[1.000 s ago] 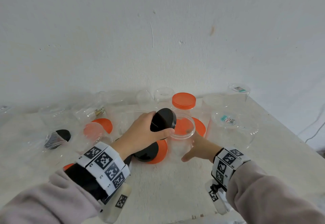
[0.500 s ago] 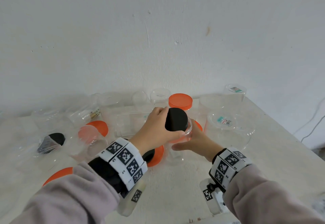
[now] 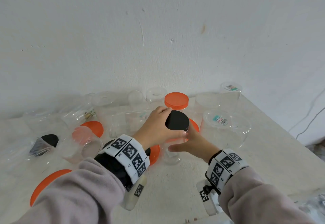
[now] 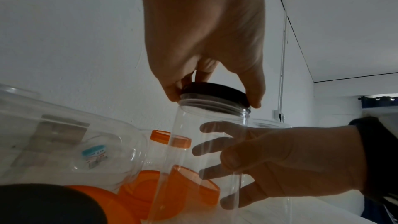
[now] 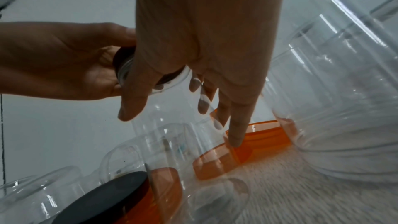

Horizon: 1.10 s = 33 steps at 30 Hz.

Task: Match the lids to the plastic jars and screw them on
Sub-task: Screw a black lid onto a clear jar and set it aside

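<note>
A clear plastic jar (image 3: 173,155) stands upright in the middle of the table. A black lid (image 3: 178,123) sits on its mouth, and my left hand (image 3: 168,122) grips the lid's rim from above with fingers and thumb. In the left wrist view the black lid (image 4: 213,91) lies flat over the jar (image 4: 206,151) neck. My right hand (image 3: 191,142) holds the jar's wall from the right, the thumb in front and the fingers round the far side. The right wrist view shows the right hand's fingers (image 5: 234,125) against the jar (image 5: 172,108).
Loose orange lids (image 3: 154,153) and a second black lid (image 5: 103,198) lie beside the jar. An orange-lidded jar (image 3: 176,100) stands behind it. Large clear upturned jars (image 3: 221,127) crowd the right. A jar with a black lid (image 3: 47,141) lies at left. The table edge (image 3: 290,141) runs down the right.
My left hand carried the tilted black lid rightward and set it flat on the jar's mouth. My right hand moved up from near the jar's base to grasp its wall.
</note>
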Motion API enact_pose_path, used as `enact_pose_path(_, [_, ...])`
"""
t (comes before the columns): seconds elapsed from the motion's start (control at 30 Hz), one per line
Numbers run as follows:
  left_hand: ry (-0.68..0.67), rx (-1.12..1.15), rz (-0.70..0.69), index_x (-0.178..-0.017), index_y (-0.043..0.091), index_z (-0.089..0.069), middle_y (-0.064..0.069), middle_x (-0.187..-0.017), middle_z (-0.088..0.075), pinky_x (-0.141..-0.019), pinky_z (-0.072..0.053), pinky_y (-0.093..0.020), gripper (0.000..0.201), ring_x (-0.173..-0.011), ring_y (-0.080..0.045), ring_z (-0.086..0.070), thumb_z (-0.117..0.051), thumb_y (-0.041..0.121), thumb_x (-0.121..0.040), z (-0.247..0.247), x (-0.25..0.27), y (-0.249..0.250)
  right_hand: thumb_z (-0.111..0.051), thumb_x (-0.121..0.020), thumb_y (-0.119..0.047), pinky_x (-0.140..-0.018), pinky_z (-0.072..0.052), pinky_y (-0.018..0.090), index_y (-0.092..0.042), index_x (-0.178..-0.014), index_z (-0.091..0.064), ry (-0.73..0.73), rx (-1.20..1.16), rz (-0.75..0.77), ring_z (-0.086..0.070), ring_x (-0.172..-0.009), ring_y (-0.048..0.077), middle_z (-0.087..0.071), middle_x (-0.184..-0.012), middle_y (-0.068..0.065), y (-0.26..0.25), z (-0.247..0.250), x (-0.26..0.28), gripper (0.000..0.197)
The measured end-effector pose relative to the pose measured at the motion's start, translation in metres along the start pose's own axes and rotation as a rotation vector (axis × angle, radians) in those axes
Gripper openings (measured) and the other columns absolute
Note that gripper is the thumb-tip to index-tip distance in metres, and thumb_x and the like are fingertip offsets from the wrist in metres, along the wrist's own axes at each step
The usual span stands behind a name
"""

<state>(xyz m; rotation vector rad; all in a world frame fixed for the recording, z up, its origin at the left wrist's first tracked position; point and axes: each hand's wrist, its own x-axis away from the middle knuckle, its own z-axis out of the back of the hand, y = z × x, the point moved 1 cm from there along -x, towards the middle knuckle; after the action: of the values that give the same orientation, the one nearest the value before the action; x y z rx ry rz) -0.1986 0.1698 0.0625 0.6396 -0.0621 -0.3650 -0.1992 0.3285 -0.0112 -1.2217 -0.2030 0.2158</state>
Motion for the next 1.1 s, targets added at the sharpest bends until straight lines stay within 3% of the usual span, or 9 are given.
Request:
enact_pose_path(0.1, [0.004, 0.075, -0.006, -0.151, 0.019, -0.021, 0.006, -0.145, -0.03, -0.098, -0.029, -0.019, 0.1, -0.134, -0.011, -0.031, -0.074, 0.053, -0.073, -0.003, 0.001, -0.003, -0.089, -0.064, -0.024, -0.086, -0.036, 0.013, -0.053, -0.129, -0.024, -0.012, 0.044, -0.034, -0.041, -0.114, -0.013, -0.044, -0.127, -0.027, -0.002, 0.001, 0.001, 0.097])
enact_pose_path(0.2, [0.005, 0.226, -0.015, -0.149, 0.024, -0.018, 0.023, -0.123, -0.037, -0.08, -0.032, 0.002, 0.102, -0.11, 0.016, -0.038, -0.081, 0.042, -0.07, -0.005, 0.006, -0.011, -0.088, -0.066, -0.022, -0.095, -0.035, 0.02, -0.043, -0.139, -0.017, -0.043, 0.107, -0.092, -0.039, -0.124, 0.003, -0.038, -0.13, -0.023, -0.007, 0.006, 0.007, 0.103])
enact_pose_path(0.27, [0.007, 0.35, 0.007, -0.145, 0.025, -0.024, 0.036, -0.109, -0.037, -0.073, -0.035, 0.004, 0.096, -0.097, 0.025, -0.042, -0.083, 0.036, -0.07, -0.007, 0.01, -0.02, -0.087, -0.066, -0.018, -0.104, -0.033, 0.029, -0.031, -0.149, -0.005, -0.044, 0.13, -0.102, -0.033, -0.132, 0.009, -0.033, -0.138, -0.018, -0.016, 0.012, 0.013, 0.117])
enact_pose_path(0.43, [-0.064, 0.488, 0.035, -0.123, 0.047, -0.037, 0.04, -0.114, -0.051, -0.081, -0.041, -0.003, 0.071, -0.111, 0.015, -0.049, -0.081, 0.021, -0.074, -0.019, 0.016, -0.035, -0.082, -0.072, -0.014, -0.111, -0.028, 0.033, -0.032, -0.151, -0.008, -0.031, 0.199, 0.01, -0.023, -0.14, 0.01, -0.02, -0.153, -0.01, -0.059, 0.031, 0.025, 0.11])
enact_pose_path(0.57, [-0.045, 0.6, 0.073, -0.139, 0.027, -0.032, 0.011, -0.135, -0.048, -0.106, -0.04, -0.035, 0.091, -0.126, -0.008, -0.046, -0.085, 0.027, -0.064, -0.033, 0.011, -0.037, -0.074, -0.08, -0.027, -0.1, -0.033, 0.026, -0.037, -0.145, -0.027, -0.101, 0.352, 0.052, -0.032, -0.131, 0.01, -0.028, -0.145, -0.013, -0.093, 0.033, 0.018, 0.081])
enact_pose_path(0.63, [-0.033, 0.622, 0.075, -0.134, 0.031, -0.035, 0.01, -0.134, -0.049, -0.108, -0.039, -0.042, 0.089, -0.126, -0.008, -0.046, -0.086, 0.033, -0.061, -0.038, 0.011, -0.038, -0.072, -0.08, -0.035, -0.096, -0.035, 0.026, -0.033, -0.146, -0.028, -0.16, 0.554, 0.066, -0.035, -0.125, 0.009, -0.029, -0.144, -0.012, -0.104, 0.026, 0.011, 0.08])
enact_pose_path(0.73, [-0.04, 0.629, 0.077, -0.123, 0.044, -0.035, 0.014, -0.133, -0.05, -0.11, -0.037, -0.041, 0.083, -0.127, -0.006, -0.045, -0.083, 0.046, -0.056, -0.04, 0.013, -0.04, -0.071, -0.079, -0.04, -0.098, -0.041, 0.033, -0.028, -0.148, -0.029, -0.219, 0.812, 0.066, -0.034, -0.124, 0.015, -0.032, -0.14, -0.007, -0.111, 0.017, 0.003, 0.082])
enact_pose_path(0.87, [-0.032, 0.613, 0.095, -0.117, 0.051, -0.035, 0.017, -0.131, -0.05, -0.11, -0.037, -0.041, 0.077, -0.127, -0.006, -0.045, -0.083, 0.044, -0.057, -0.041, 0.013, -0.041, -0.071, -0.079, -0.04, -0.098, -0.044, 0.041, -0.03, -0.148, -0.028, -0.263, 0.988, -0.005, -0.038, -0.121, 0.022, -0.037, -0.131, -0.002, -0.121, 0.014, -0.005, 0.083])
enact_pose_path(1.1, [0.006, 0.536, 0.086, -0.136, 0.031, -0.03, 0.01, -0.135, -0.048, -0.108, -0.039, -0.038, 0.086, -0.126, -0.011, -0.045, -0.084, 0.031, -0.069, -0.042, 0.011, -0.041, -0.075, -0.072, -0.046, -0.085, -0.049, 0.035, -0.03, -0.136, -0.044, -0.302, 1.071, -0.042, -0.048, -0.101, 0.019, -0.041, -0.112, -0.003, -0.134, 0.014, -0.011, 0.073])
